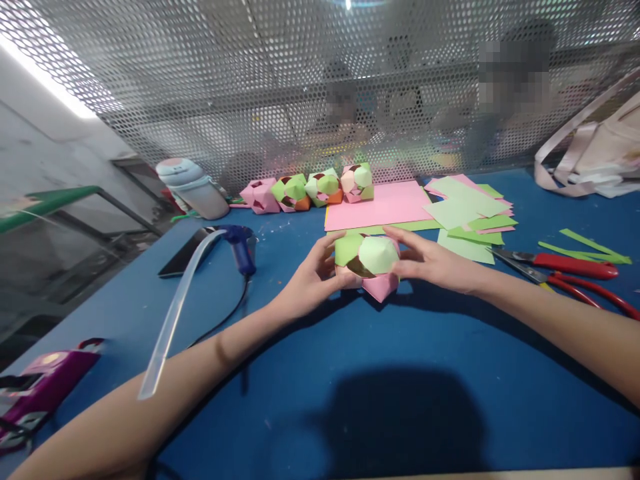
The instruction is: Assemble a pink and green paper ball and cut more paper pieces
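Note:
Both hands hold one folded paper ball with green, pale green and pink faces, just above the blue table. My left hand grips its left side, thumb along the lower edge and fingers behind. On its right side, my right hand presses with thumb and fingers. Dark openings show between the folded faces. Behind it stands a row of similar paper balls. Pink sheets lie beyond the held ball, and loose pale green pieces are piled to their right.
A glue gun with a clear glue stick lies at left, near a dark tablet-like object and a bottle. Red-handled pliers, scissors and green strips are at right. A perforated metal panel stands behind.

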Demonstrator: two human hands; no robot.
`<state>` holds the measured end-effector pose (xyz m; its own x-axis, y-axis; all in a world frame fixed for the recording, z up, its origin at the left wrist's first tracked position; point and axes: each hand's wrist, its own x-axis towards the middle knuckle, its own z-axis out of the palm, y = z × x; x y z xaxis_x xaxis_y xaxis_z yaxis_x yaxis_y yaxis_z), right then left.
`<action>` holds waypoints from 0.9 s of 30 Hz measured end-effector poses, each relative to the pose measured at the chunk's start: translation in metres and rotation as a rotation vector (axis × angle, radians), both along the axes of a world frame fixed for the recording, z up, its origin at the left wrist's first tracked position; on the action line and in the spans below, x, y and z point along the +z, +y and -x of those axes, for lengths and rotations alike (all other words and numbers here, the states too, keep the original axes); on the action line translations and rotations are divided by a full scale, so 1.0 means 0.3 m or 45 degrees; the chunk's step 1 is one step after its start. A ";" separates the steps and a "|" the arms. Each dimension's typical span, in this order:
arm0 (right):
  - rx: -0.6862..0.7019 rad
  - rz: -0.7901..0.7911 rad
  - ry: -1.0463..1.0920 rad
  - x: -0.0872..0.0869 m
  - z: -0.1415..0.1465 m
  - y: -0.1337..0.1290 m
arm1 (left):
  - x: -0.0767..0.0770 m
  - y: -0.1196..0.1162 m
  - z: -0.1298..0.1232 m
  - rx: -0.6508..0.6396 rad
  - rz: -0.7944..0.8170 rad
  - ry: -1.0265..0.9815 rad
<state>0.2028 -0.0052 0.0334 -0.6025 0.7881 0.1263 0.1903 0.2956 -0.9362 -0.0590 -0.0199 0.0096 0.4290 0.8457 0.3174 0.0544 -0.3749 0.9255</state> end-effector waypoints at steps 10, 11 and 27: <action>0.063 -0.257 -0.121 0.082 -0.004 -0.054 | 0.040 0.037 0.016 0.174 0.486 -0.321; 0.046 -0.215 -0.122 0.085 0.003 -0.064 | 0.048 0.038 0.016 0.183 0.525 -0.327; -0.165 -0.748 -0.393 -0.005 0.031 -0.087 | 0.084 -0.061 -0.053 0.242 0.493 -0.252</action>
<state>0.1936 -0.0314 0.0319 -0.5850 0.7094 0.3931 0.4915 0.6957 -0.5239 -0.0430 -0.0381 0.0347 0.2183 0.9756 0.0236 -0.1031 -0.0010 0.9947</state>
